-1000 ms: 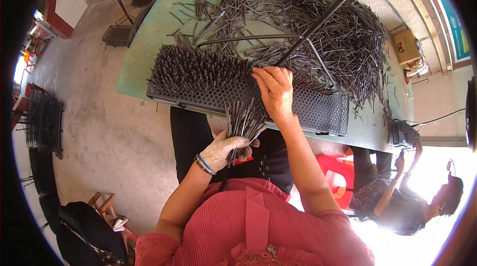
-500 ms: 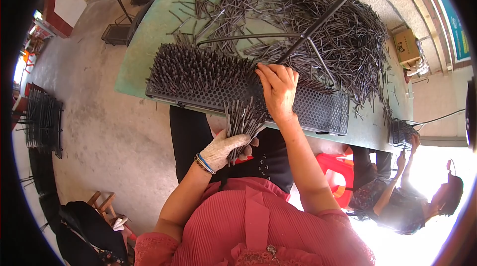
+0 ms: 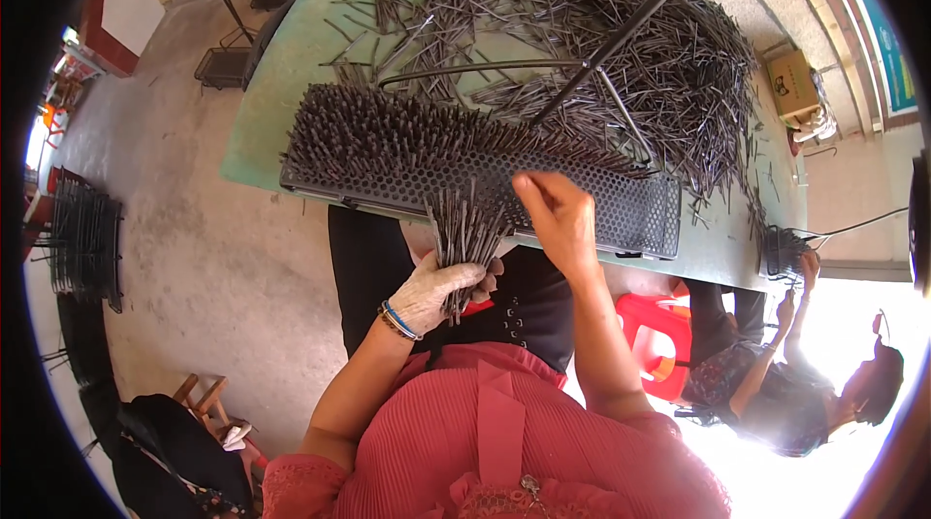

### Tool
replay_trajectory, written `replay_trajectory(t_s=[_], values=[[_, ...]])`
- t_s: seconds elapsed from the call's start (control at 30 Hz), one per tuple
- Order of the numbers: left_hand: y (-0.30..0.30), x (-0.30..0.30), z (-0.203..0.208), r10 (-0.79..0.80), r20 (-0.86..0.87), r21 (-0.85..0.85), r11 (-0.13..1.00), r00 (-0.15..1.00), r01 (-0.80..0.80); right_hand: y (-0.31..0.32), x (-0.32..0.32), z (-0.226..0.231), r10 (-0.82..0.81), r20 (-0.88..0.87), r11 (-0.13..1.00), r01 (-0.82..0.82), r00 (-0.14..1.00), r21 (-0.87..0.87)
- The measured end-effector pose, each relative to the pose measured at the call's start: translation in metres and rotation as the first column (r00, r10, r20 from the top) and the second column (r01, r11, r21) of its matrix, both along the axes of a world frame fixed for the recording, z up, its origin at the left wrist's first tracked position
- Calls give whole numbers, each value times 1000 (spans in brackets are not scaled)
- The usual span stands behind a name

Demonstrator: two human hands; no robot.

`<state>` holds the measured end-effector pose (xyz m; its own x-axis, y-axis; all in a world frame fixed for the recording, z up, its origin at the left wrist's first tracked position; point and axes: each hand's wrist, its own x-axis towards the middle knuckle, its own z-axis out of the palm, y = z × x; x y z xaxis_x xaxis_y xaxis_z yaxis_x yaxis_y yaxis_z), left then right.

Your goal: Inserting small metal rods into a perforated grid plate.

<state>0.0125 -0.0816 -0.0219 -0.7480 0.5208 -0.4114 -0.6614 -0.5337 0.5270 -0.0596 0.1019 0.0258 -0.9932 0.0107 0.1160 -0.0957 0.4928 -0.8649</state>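
Note:
My left hand (image 3: 433, 296), in a pale glove with bracelets at its wrist, is closed around a bundle of thin dark rods (image 3: 465, 233) that fan out upward. My bare right hand (image 3: 562, 218) is raised just above the near edge of a long black perforated tray (image 3: 630, 213). Its fingers are curled and pinched together; whether a rod is between them is hidden. Upright rods (image 3: 359, 131) stand densely in the tray's left part and in a narrower band along its far side. The nearer holes, from the middle to the right, show bare.
A large heap of loose rods (image 3: 679, 73) covers the far side of the green table (image 3: 267, 126). A dark metal pole with braces (image 3: 650, 10) slants over it. At the right, a co-worker (image 3: 766, 393) handles a similar tray (image 3: 784, 257). A red stool (image 3: 655, 344) stands below the table.
My right hand has left the upright rods at the tray's middle and come nearer to me, slightly right. My left hand keeps its bundle, almost unmoved.

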Motion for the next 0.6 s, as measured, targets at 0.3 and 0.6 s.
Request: replay_trajectory(t_s=[0.3,0.6], values=[[12,1,11,53,-23,-19,998,998,-54,6,28,-15,130,273,971,-67,953,-230],[13,2,10,64,49,-91,994,997,-59,10,16,-12,146,352,930,-7,925,-368]])
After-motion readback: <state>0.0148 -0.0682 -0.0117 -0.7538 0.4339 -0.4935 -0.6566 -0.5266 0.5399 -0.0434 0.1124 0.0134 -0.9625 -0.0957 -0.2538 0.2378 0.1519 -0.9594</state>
